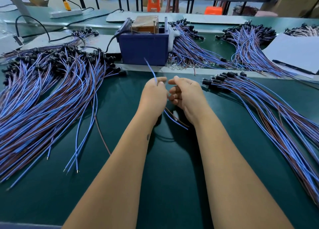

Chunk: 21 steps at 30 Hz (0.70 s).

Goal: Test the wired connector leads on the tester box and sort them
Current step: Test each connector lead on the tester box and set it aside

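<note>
My left hand [153, 94] pinches a blue lead wire [151, 69] whose free end sticks up toward the blue tester box [144, 49]. More of this lead, blue and brown strands [174, 118], trails out below and between my hands. My right hand [186, 94] is right beside the left, fingers curled; what it holds is hidden. The tester box stands on the green table [164, 168] just beyond my hands, with a brown block and metal pins on top. A big pile of leads [43, 99] lies to the left, another pile [276, 116] to the right.
Further bundles of leads [250, 47] lie behind the box at right, beside a white sheet [296, 52]. Black cables [34, 24] and a power strip [66, 13] sit at the back left. Orange stools [153, 1] stand beyond the bench.
</note>
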Motion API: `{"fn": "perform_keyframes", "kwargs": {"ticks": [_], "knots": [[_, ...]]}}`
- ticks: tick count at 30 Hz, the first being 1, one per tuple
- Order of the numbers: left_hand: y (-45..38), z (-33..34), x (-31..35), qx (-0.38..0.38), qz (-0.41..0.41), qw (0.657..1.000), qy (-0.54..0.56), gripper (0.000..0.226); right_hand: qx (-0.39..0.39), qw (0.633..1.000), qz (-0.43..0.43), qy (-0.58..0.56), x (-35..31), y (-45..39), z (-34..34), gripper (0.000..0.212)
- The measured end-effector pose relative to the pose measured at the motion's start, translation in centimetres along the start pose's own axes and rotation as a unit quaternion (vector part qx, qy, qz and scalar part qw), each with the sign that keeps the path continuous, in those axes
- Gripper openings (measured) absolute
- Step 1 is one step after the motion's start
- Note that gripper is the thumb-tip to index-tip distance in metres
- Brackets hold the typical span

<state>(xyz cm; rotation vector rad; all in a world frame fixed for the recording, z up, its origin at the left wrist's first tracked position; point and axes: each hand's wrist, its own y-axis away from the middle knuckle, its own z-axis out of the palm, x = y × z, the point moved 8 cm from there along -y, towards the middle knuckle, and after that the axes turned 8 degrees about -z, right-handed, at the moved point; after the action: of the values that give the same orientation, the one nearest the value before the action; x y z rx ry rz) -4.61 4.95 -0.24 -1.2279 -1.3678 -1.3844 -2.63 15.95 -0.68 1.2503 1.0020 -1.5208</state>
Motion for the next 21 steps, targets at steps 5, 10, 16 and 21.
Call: {"fn": "perform_keyframes", "kwargs": {"ticks": [5,10,16,21], "knots": [[1.2,2.2,1.1,-0.061,0.054,0.997,0.001,0.024,-0.026,0.999,-0.019,-0.033,-0.3,0.1,0.1,0.028],[0.9,-0.1,1.0,0.032,0.079,0.995,-0.059,0.029,0.058,0.996,-0.056,0.028,-0.9,-0.2,-1.7,0.019],[-0.2,-2.7,0.3,0.099,0.024,0.995,-0.013,0.031,0.056,0.992,-0.095,0.062,-1.3,-0.1,-1.1,0.021],[-0.3,-3.8,0.1,0.103,0.025,0.993,0.062,0.026,0.028,0.982,-0.12,0.143,-1.1,0.0,0.0,0.02]]}}
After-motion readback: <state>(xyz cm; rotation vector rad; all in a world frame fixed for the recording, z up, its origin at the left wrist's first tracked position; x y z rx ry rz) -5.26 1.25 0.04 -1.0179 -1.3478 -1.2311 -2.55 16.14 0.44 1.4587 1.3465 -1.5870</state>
